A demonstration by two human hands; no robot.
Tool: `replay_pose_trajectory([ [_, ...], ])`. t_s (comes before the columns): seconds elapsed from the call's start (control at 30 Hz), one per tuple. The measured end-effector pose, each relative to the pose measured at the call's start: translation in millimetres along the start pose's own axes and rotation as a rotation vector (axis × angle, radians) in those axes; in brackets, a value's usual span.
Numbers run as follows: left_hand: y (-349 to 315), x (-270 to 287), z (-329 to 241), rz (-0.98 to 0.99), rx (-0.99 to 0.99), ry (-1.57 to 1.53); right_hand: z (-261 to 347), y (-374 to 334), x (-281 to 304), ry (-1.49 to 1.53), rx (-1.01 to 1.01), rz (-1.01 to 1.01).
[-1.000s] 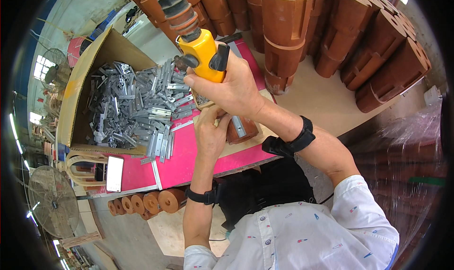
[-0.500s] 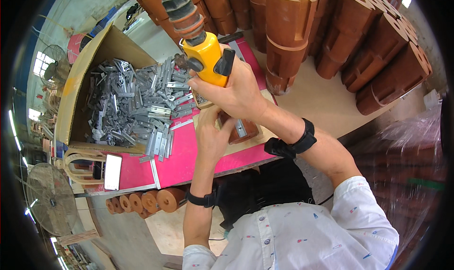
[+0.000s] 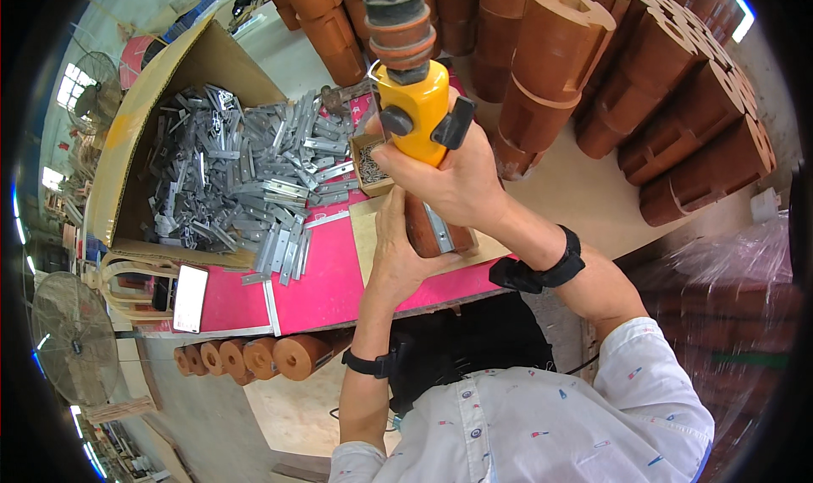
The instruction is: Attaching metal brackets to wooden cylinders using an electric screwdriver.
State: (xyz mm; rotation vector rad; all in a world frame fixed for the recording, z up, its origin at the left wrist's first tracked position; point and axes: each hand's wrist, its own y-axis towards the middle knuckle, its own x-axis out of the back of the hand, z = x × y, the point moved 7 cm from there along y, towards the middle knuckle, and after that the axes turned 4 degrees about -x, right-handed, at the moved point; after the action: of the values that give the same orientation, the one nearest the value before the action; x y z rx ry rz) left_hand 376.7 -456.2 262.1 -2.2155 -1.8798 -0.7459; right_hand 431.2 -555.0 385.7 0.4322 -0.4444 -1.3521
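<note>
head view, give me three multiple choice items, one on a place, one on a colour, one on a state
1. Where do the metal brackets lie?
A. in the cardboard box
B. on the floor
C. on the fan

2. What colour is the power tool?
A. green
B. yellow
C. white

3. What does the left hand do?
A. hangs free
B. holds the brown wood piece
C. holds a phone

A: they spill from the open box.
B: yellow body in the right hand.
B: its grip wraps the piece.
</note>
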Motion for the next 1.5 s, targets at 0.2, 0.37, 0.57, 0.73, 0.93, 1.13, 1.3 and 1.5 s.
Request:
replay_pose_trajectory([
  [0.2, 2, 0, -3, -0.009, -0.006, 0.036, -2, -2, 1, 0.008, -0.019, -0.001],
  [0.37, 3, 3, -7, -0.023, -0.046, 0.09, -7, -3, 1, 0.021, -0.059, 0.014],
  [0.57, 2, 2, -3, -0.016, -0.028, 0.071, -8, -5, 2, -0.017, -0.039, 0.035],
  [0.73, 0, 3, -3, 0.019, 0.008, 0.079, -13, -6, -2, 0.181, -0.185, 0.06],
  [0.93, 16, 30, -3, -0.096, -0.162, 0.054, -5, -6, 11, 0.314, -0.16, -0.038],
  [1.13, 88, 49, 26, -0.091, -0.245, 0.441, 15, -13, 30, 0.295, -0.178, -0.104],
  [1.3, 126, 18, 86, 0.11, -0.127, 0.684, 15, -32, 46, 0.212, -0.192, -0.153],
  [1.5, 120, 14, 72, -0.142, -0.274, 0.572, 6, -42, 59, 0.261, -0.098, -0.112],
])
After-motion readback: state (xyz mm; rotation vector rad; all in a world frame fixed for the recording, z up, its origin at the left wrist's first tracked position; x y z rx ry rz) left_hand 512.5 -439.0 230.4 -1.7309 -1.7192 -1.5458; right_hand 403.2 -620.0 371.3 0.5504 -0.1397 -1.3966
